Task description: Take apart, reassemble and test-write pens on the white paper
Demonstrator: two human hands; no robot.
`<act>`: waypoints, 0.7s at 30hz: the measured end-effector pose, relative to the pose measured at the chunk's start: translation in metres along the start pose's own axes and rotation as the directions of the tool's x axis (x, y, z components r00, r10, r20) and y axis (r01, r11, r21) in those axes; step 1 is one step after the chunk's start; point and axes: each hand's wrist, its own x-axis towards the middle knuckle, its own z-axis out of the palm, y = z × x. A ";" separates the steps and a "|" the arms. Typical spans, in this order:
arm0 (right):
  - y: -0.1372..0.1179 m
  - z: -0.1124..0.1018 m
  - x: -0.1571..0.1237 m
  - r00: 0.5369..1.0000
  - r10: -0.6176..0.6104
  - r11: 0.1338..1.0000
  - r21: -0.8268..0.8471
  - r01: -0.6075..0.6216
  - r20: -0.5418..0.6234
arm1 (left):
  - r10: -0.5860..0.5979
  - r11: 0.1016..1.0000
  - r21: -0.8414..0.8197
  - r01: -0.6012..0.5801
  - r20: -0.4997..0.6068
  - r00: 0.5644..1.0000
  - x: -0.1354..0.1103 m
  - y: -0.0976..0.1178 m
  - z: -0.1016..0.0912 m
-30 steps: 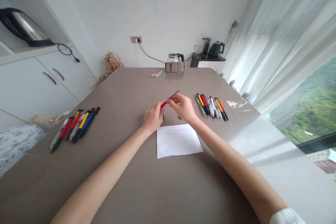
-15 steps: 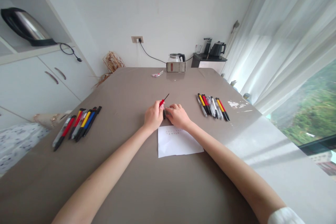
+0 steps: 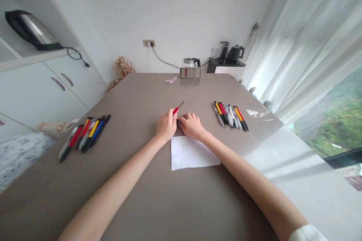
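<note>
My left hand (image 3: 166,126), closed near the middle of the table, grips a red pen barrel (image 3: 175,110). A thin dark rod, like a refill, sticks out of it up and to the right. Close beside it, my right hand (image 3: 191,125) rests low over the table with its fingers curled. A small dark piece (image 3: 178,123) shows between the two hands; its kind is hard to tell, and what the right fingers hold is mostly hidden. Just below the hands lies a white sheet of paper (image 3: 192,156) with small marks near its top, partly under my right forearm.
Several pens (image 3: 85,133) lie in a row at the left, and another row of pens (image 3: 230,116) at the right. At the far edge stand a propped phone (image 3: 190,72) and a glass kettle (image 3: 188,62). A crumpled wrapper (image 3: 171,80) lies nearby.
The view has shifted very slightly. Both hands stay in nearly the same place, and the left still holds the red pen barrel.
</note>
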 end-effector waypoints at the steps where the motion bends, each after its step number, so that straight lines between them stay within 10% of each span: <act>1: 0.000 -0.001 0.000 1.000 0.004 1.000 0.003 -0.004 0.001 | -0.001 1.000 0.003 0.001 0.000 1.000 0.000 0.000 0.000; 12: 0.014 -0.010 0.006 0.980 0.117 0.873 0.486 -0.026 -0.158 | 0.007 1.000 0.022 -0.007 0.008 1.000 0.000 0.003 -0.001; 21: 0.037 -0.052 0.010 0.828 0.343 0.552 0.808 0.204 -0.444 | 0.029 0.996 0.082 -0.031 0.030 0.999 0.000 0.003 0.000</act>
